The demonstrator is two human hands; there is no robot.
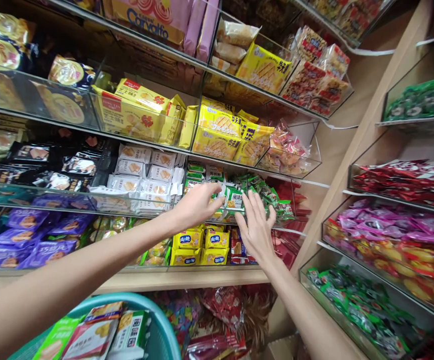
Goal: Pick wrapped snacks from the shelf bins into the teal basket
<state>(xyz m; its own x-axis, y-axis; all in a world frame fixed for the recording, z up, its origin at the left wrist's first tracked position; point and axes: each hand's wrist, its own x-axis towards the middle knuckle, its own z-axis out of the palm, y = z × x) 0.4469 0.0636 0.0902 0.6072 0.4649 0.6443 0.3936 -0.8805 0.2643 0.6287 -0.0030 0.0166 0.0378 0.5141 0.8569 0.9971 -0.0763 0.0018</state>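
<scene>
Left hand (196, 205) pinches green-white snack packet (235, 199); right hand (256, 227) spread at 5 o'clock. Weak pinch: neighbouring packets may spill.

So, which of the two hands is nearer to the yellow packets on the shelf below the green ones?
The left hand. It reaches over the green packets, straight above the yellow packets. The right hand is off to their right, beside red packets.

Purple packets (25, 237) lie low left, a teal basket (160, 325) below, yellow boxes (134, 112) above.
</scene>
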